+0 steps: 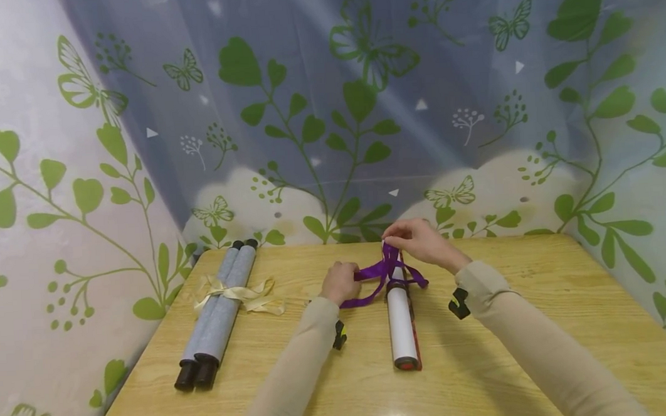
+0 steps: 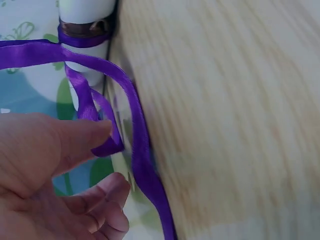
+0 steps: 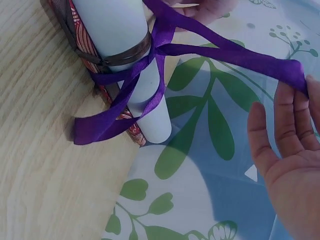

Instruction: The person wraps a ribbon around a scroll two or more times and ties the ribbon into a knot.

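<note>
On the table lies a white roll (image 1: pixel 402 324) with a dark end cap, and a red patterned strip (image 3: pixel 84 37) runs along its side. A dark brown band (image 3: pixel 127 57) circles the roll. Purple ribbon (image 1: pixel 373 272) is wrapped beside that band, its loops and tails spread about the roll's far end. To the left of the roll, my left hand (image 1: pixel 339 283) pinches part of the ribbon. Over the far end, my right hand (image 1: pixel 425 244) holds another stretch of it between thumb and fingers, pulled taut in the right wrist view.
Two grey-blue rolls (image 1: pixel 211 324) with black ends lie side by side at the left, tied by a cream ribbon (image 1: pixel 236 293) in a bow. A printed cloth (image 1: pixel 320 171) with leaves and butterflies hangs behind the wooden table (image 1: pixel 331 384).
</note>
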Motion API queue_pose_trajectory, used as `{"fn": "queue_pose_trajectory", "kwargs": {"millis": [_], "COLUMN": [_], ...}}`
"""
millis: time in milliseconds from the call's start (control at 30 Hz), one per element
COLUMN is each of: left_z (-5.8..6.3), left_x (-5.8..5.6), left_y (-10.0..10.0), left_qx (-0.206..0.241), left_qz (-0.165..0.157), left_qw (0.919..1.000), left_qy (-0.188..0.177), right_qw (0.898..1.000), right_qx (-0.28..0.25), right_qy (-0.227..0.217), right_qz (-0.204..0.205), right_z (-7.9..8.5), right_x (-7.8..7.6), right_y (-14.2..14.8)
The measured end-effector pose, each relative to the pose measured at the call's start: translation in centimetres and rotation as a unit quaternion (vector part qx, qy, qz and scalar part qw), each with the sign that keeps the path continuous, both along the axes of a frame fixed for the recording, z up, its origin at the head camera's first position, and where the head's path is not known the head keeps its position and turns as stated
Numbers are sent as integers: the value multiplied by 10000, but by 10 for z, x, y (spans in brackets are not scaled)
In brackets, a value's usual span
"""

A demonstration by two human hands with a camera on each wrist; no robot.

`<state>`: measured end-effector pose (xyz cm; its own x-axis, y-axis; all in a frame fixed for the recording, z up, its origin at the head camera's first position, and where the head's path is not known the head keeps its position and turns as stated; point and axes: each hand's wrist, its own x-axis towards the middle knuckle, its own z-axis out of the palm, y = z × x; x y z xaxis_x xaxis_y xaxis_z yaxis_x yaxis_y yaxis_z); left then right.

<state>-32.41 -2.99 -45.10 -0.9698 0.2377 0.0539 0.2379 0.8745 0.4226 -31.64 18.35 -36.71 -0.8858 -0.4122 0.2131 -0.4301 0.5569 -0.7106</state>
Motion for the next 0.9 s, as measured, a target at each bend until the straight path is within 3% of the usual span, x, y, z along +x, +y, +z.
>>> {"fn": "queue_pose_trajectory", "kwargs": {"millis": [167,233,333,400,533,667,767,900], "left_z": [-2,-3,-2,3,14,17,19,20], "left_x": [-1,-3,-6,-6,-6,-5,-4,-4], "left_y": [-6,-10,-16,-20,-24,-26,-25,-23], "left_qx": [-332,-283,222,794,1844,2529,2678,2504], "left_qz": [104,73,-34,-142,-185,-58,-118,-246], "left_qw": [9994,9988,9941,9869,9693,9479,9347,9217], "left_qy": [68,391,1062,1399,1619,1935,2336,2952], "right_qw": [9997,9992,9979,9973,9959,9945,9940,9938], "right_qx": [-200,-312,-474,-544,-666,-770,-813,-845], "right_qy": [-57,-157,-330,-355,-401,-484,-503,-482], "right_qz": [-141,-215,-287,-344,-454,-517,-538,-545], "right_z": [-2,-2,-2,-2,0,-1,-2,-3], "right_x": [-1,-2,-1,-1,-1,-2,-2,-2], "right_y": [0,-1,-2,-2,-1,-2,-3,-3]}}
